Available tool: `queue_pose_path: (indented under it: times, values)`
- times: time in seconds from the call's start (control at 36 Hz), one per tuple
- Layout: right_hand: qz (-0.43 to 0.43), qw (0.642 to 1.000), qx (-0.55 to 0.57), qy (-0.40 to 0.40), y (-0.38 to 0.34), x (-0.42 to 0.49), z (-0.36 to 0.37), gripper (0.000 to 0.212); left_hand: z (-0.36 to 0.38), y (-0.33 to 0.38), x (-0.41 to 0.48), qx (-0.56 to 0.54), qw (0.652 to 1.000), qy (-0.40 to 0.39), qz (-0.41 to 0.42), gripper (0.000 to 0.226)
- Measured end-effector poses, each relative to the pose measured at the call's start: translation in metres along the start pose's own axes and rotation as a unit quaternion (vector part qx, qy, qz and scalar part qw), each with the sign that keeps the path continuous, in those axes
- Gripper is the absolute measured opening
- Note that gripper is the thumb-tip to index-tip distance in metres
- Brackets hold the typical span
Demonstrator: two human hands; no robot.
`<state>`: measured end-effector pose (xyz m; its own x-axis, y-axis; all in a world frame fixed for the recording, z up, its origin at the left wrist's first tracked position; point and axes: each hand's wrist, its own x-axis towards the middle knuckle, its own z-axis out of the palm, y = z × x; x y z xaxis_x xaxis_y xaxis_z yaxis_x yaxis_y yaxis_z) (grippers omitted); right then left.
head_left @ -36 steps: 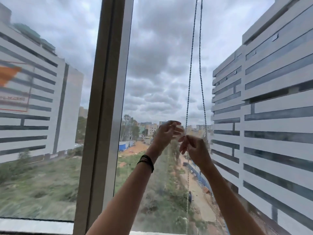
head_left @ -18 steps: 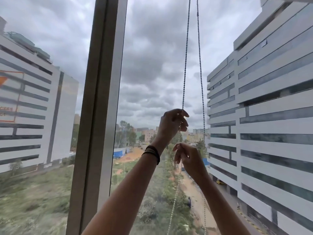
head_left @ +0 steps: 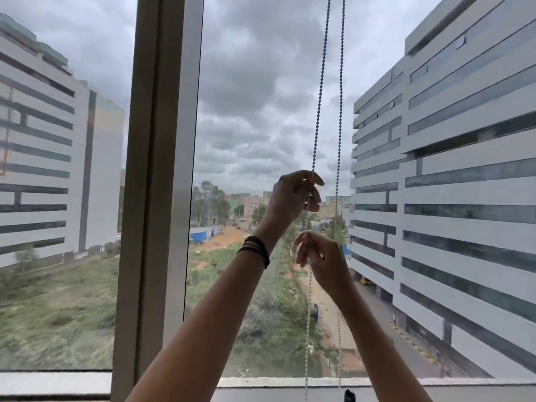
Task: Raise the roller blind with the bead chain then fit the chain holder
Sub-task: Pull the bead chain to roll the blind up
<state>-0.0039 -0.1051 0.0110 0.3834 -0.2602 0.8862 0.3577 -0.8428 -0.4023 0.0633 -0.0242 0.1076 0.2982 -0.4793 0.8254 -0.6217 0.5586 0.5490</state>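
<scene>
A silver bead chain hangs as two strands in front of the window, running from the top edge down past the sill. My left hand, with dark bands at its wrist, pinches the left strand at about sky level. Just below it, my right hand grips the same left strand. The right strand hangs free beside both hands. A small dark piece, perhaps the chain holder, shows at the bottom edge near the strands. The roller blind itself is out of view above.
A thick vertical window frame post stands left of my arms. The grey sill runs along the bottom. Office blocks, trees and a dirt road lie beyond the glass.
My left hand has climbed up the left strand above my right hand, which has drawn the strand down a little. The view has tilted down, so the sill now shows.
</scene>
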Motion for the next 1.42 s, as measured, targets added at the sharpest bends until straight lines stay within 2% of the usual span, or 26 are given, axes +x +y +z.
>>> queue_pose_path:
  times: [0.22, 0.67, 0.89, 1.22, 1.42]
  values:
    - [0.011, 1.0, -0.004, -0.009, 0.0, -0.021, 0.002, 0.035, 0.004, -0.012, -0.018, -0.014, 1.0, -0.001, -0.018, 0.035]
    - [0.052, 0.998, 0.007, -0.022, 0.009, -0.056, 0.007, 0.031, 0.008, -0.024, -0.051, -0.007, 1.0, -0.003, -0.029, 0.03]
    - [0.043, 0.999, 0.005, -0.02, 0.009, -0.072, 0.005, 0.031, 0.012, -0.029, -0.068, 0.0, 1.0, -0.012, -0.018, 0.023]
    - [0.083, 0.996, -0.001, -0.02, 0.008, -0.108, 0.006, 0.028, 0.021, -0.038, -0.097, -0.009, 0.999, -0.007, -0.038, 0.026]
    - [0.104, 0.994, -0.014, -0.024, 0.004, -0.134, 0.003, 0.029, 0.025, -0.038, -0.119, -0.022, 0.997, -0.034, -0.058, 0.031]
